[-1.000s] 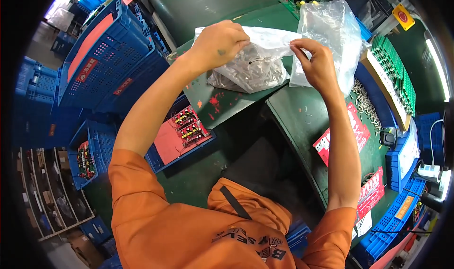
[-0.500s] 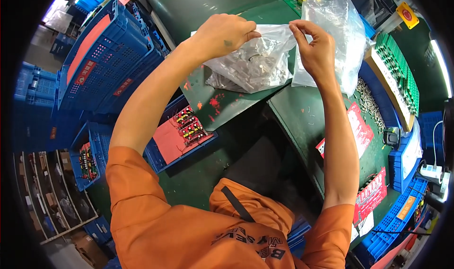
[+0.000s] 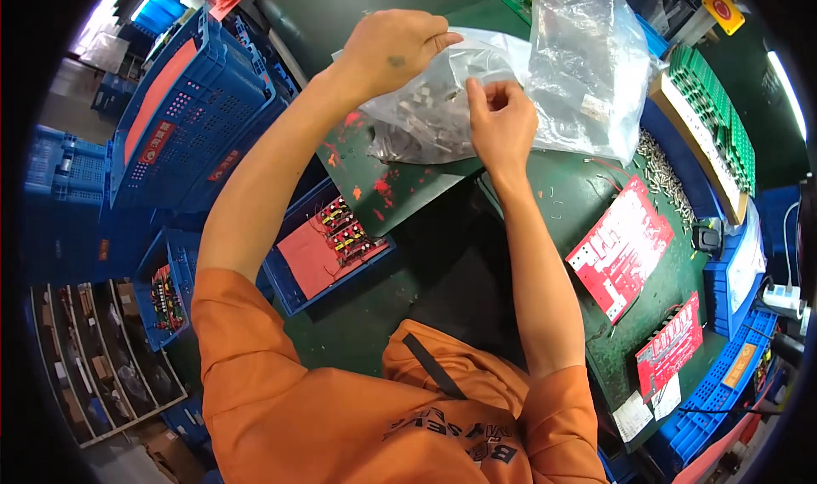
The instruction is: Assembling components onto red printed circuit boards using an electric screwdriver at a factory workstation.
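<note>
A clear plastic bag [image 3: 417, 131] with small greyish parts inside lies on the green work surface ahead of me. My left hand [image 3: 396, 54] is over its far left side, thumb and fingers pinched at the bag's upper edge. In front of the bag's right part is my right hand [image 3: 506, 126]. Its fingers are curled, with the thumb apart from them, and nothing shows between them. A second clear plastic bag [image 3: 587, 75] lies just right of the first, bearing a small pale label.
Red circuit boards [image 3: 621, 250] lie on the right bench beside a heap of small metal pieces [image 3: 664, 177]. Green boards [image 3: 715, 118] stand in a row beyond. At the left are blue crates [image 3: 200, 114] and a blue tray [image 3: 323, 292] with pink sheet and assembled boards.
My right hand has come off the bag's right edge and moved left and nearer to me. The bag's opening has sunk on that side. My left hand has shifted slightly left and farther away.
</note>
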